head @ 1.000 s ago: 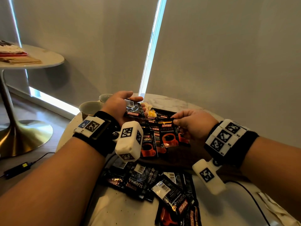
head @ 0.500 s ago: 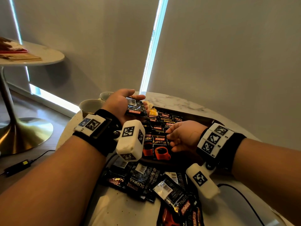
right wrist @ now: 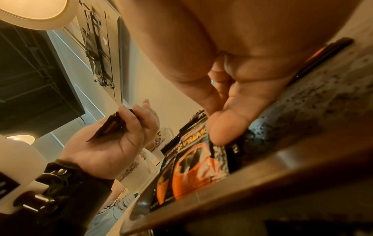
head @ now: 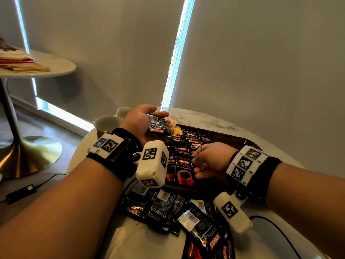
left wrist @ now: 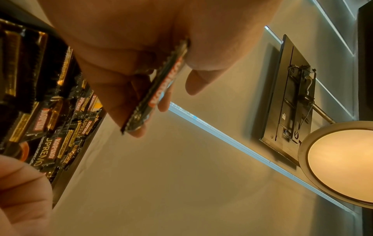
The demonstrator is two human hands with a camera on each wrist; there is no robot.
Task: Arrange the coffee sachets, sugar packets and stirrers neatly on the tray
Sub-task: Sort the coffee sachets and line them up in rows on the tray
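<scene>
Left hand (head: pixel 139 121) grips sachets (head: pixel 158 127); right hand (head: pixel 212 161) presses a tray sachet (head: pixel 183 171).

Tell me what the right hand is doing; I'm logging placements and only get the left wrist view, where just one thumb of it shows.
Observer: The right hand is low over the dark wooden tray. Its thumb tip is on a corner of a black coffee sachet printed with an orange cup, which lies flat there. I cannot tell whether it pinches it.
Operator: Any sachets lying off the tray?
Observer: Yes, a loose pile of black coffee sachets lies on the white marble table, on the near side of the tray.
Operator: Anything beyond the left hand?
Observer: Two pale cups stand near the table's far left edge, outside the tray.
</scene>
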